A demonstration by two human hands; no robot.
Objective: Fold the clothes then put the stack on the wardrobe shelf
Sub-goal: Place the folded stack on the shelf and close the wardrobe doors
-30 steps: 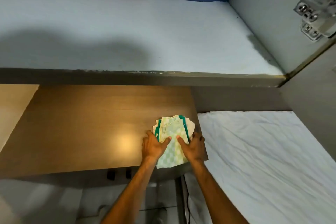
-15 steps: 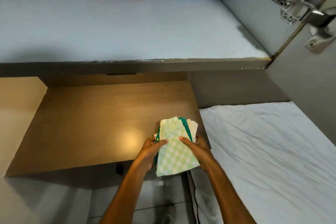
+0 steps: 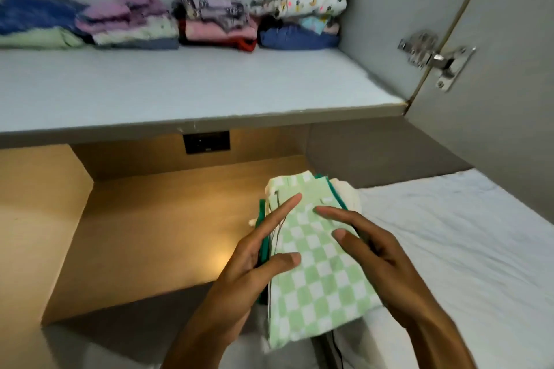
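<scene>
— While held between both hands, where does the stack [image 3: 311, 252] sit?

— Above the near edge of the table [image 3: 156, 237], below the wardrobe shelf [image 3: 192, 90]. Left hand [image 3: 254, 260] clasps its left side, thumb on top; right hand [image 3: 377, 252] clasps the right, forefingers extended.

— Handling?

— Judged soft, light and floppy; layers could slide. Support underneath, press from both sides.

— Obscured?

— Fingers beneath the stack, its lower layers, and blurred piles of clothes [image 3: 209, 18] at the shelf's back.
</scene>
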